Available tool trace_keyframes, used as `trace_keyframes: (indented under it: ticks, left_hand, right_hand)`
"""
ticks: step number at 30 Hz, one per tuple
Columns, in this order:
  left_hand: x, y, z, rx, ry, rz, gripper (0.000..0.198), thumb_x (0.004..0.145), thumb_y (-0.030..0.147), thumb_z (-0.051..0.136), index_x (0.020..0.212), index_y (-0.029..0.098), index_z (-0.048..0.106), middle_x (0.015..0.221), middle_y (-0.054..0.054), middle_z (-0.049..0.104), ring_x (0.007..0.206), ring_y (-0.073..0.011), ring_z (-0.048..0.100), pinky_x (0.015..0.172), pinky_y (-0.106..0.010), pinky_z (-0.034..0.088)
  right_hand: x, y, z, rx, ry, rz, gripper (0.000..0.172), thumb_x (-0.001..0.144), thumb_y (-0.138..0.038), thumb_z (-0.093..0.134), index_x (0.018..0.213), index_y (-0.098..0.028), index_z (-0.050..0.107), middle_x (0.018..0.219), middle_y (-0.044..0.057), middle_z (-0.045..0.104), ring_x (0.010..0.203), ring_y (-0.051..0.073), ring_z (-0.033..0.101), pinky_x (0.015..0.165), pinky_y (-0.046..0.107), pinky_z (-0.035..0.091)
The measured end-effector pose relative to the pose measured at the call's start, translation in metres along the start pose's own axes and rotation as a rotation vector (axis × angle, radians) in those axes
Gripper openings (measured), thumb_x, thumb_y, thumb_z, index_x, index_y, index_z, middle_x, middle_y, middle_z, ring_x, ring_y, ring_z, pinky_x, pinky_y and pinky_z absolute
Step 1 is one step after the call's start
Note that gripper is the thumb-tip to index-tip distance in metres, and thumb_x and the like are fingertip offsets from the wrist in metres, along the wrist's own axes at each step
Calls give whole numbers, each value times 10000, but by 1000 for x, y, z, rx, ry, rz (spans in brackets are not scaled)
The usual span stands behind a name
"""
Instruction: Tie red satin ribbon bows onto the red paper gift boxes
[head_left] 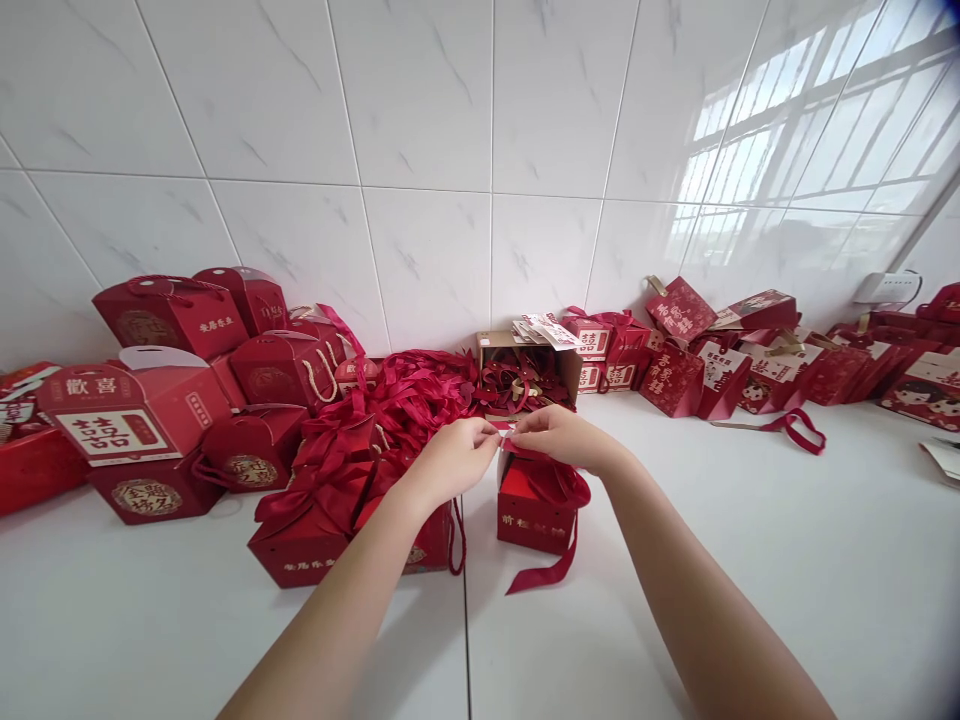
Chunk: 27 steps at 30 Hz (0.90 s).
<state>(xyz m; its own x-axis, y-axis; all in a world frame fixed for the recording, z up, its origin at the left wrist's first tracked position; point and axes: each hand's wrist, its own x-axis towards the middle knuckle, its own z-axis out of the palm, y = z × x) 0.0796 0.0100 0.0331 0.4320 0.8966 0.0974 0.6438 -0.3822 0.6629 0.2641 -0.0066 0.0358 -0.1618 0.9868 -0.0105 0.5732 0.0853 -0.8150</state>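
Observation:
A small red gift box (534,510) with gold lettering stands upright on the white tabletop, between my forearms. Red ribbon (547,577) drapes over its top and right side, with one tail lying in front on the table. Above the box's left top edge, my left hand (472,455) is closed in a pinch. My right hand (566,437) also pinches, fingertips almost touching the left ones. A short bit of red and whitish material shows between the fingertips; it looks like ribbon, though the fingers partly hide it.
On the left are stacked red boxes (161,420) and a ribbon-tied box (300,540). A heap of red ribbon (427,385) lies behind my left hand. Behind the box stands an open carton (491,350) with white cards (546,330). More red boxes (675,380) line the tiled wall.

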Motion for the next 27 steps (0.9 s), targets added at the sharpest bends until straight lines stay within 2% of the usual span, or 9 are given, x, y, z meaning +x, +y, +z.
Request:
trace_keyframes:
  ticks: [3,6,7,9,11,13,15,20,27]
  left_hand:
    - [-5,-6,-31,40,210,-64,373,815,465,501,1035,194,633,1092,-86,686,984,-255,629,857,-338,464]
    - [-12,-23,-72,247,609,-274,458,816,473,490,1170,191,560,1221,-129,618,1120,-338,560,921,-444,436]
    - [-13,-28,-81,305,632,-349,500,813,485,487,1209,183,533,1222,-157,608,1127,-377,546,904,-491,438]
    - [-13,-34,-90,407,609,-408,547,802,491,495,1245,170,507,1259,-193,566,1162,-438,492,893,-573,419]
    - [-9,-32,-80,447,594,-302,522,810,447,492,1246,161,509,1305,-186,525,1221,-431,433,946,-580,382]
    - [-4,-23,-57,332,491,-79,449,838,349,455,1240,159,512,1309,-139,536,1235,-329,454,1028,-465,360]
    - [0,-10,-28,112,241,72,430,849,279,427,1265,187,480,1346,-86,515,1234,-233,472,1052,-347,352]
    - [-1,7,20,-5,-12,89,321,825,235,456,1134,215,540,1192,-86,602,1052,-215,584,873,-296,455]
    - [0,-4,16,-5,-39,-7,214,807,346,483,964,207,521,857,-42,614,729,-184,576,607,-264,432]
  right_hand:
    - [-14,0,-23,-69,166,4,214,687,-380,682,787,-192,693,829,48,643,667,156,540,543,253,372]
    - [-32,2,-46,-94,286,11,222,703,-374,679,838,-199,696,919,67,672,835,212,589,623,273,427]
    - [-37,4,-51,-90,290,20,221,708,-377,674,836,-198,692,920,68,677,853,219,596,633,279,437]
    - [-45,9,-55,-101,253,43,228,705,-395,676,803,-190,681,906,73,683,836,224,606,626,289,444]
    - [-49,17,-51,-136,188,90,270,674,-426,703,792,-186,665,911,82,679,804,227,608,611,300,444]
    - [-51,27,-41,-139,109,138,318,630,-423,743,823,-193,639,944,81,663,805,225,604,618,305,447]
    - [-52,38,-29,-59,44,139,346,611,-373,764,862,-204,595,984,62,640,836,212,598,654,304,458]
    - [-54,62,0,414,47,24,273,664,-249,709,858,-205,522,874,-3,590,800,149,579,767,323,475]
    - [-58,68,23,668,118,41,277,733,-362,661,890,-222,481,832,-32,525,728,112,570,789,346,501]
